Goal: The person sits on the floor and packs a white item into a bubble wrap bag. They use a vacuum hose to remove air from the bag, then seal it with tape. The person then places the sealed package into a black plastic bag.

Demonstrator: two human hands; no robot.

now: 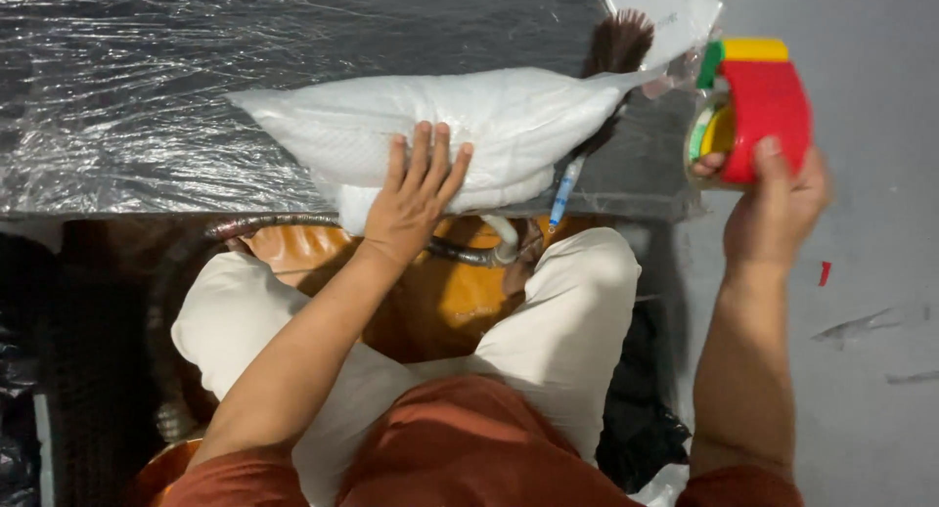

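Rust-orange short-sleeved shirt, cream trousers, bare forearms.

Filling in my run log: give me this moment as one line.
left hand: flat on white bag | right hand: holds red tape dispenser | bag: on wrapped table edge | brush: behind bag

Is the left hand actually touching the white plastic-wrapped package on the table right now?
Touching. The head view shows the left hand pressed flat on the white plastic-wrapped package, fingers spread across its near edge with no gap.
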